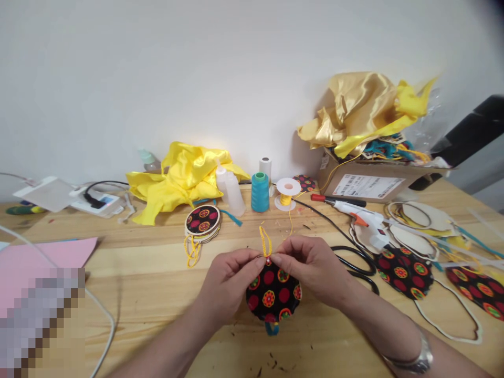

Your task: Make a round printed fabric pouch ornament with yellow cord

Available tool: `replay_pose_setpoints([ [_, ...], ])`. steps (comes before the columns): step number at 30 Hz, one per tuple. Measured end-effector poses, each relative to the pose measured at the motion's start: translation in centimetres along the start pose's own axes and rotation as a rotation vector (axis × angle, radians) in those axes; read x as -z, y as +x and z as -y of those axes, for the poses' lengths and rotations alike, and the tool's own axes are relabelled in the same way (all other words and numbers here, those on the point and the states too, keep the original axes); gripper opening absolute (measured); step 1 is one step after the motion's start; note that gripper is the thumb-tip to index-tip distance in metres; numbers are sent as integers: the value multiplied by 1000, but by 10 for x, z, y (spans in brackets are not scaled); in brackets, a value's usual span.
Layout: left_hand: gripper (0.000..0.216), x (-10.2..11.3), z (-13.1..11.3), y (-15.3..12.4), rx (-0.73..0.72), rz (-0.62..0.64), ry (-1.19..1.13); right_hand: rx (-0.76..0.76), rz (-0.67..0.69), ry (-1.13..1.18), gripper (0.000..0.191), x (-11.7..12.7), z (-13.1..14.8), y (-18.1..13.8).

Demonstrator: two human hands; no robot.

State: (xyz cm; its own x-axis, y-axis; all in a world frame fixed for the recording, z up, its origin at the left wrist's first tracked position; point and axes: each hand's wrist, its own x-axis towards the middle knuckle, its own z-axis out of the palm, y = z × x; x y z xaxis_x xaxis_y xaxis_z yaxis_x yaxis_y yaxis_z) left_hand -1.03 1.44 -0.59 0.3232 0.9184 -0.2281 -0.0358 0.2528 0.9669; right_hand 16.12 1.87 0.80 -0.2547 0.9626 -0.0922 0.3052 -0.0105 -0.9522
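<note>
Between my two hands is a round black fabric disc (271, 289) with a red, orange and green flower print. A yellow braided cord loop (265, 240) stands up from its top edge, and a teal ribbon loop (272, 328) shows at its bottom. My left hand (232, 278) pinches the top edge left of the cord's base. On the other side, my right hand (313, 268) pinches the same edge with thumb and finger. The fingertips nearly meet at the base of the cord.
Behind stand a teal thread cone (260, 193), a yellow cord spool (287, 194) and white squeeze bottles (234, 194). A glue gun (366, 223), printed fabric pieces (403, 273) and a cardboard box (366, 181) are at right. Left lie yellow satin (177, 181) and a framed fabric disc (202, 220).
</note>
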Motion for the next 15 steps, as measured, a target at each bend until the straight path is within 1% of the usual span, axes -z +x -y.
replay_pose_setpoints([
  [4,17,0,-1,2,79,45,-152,3,-31,40,22,1,0,1],
  [6,19,-1,-2,2,116,50,-145,3,-51,48,22,2,0,1],
  [9,19,-2,-4,3,117,3,-85,56,-30,-5,25,6,0,3],
  [10,20,-2,-4,3,106,-16,-81,88,-22,-62,27,9,1,3],
  [12,23,-1,-5,3,97,-42,-111,133,-59,-279,30,18,5,3],
  [13,24,0,-5,4,97,-53,-136,136,-100,-441,29,23,7,1],
  [15,26,2,-4,4,98,-77,-179,80,-183,-812,24,34,10,-5],
])
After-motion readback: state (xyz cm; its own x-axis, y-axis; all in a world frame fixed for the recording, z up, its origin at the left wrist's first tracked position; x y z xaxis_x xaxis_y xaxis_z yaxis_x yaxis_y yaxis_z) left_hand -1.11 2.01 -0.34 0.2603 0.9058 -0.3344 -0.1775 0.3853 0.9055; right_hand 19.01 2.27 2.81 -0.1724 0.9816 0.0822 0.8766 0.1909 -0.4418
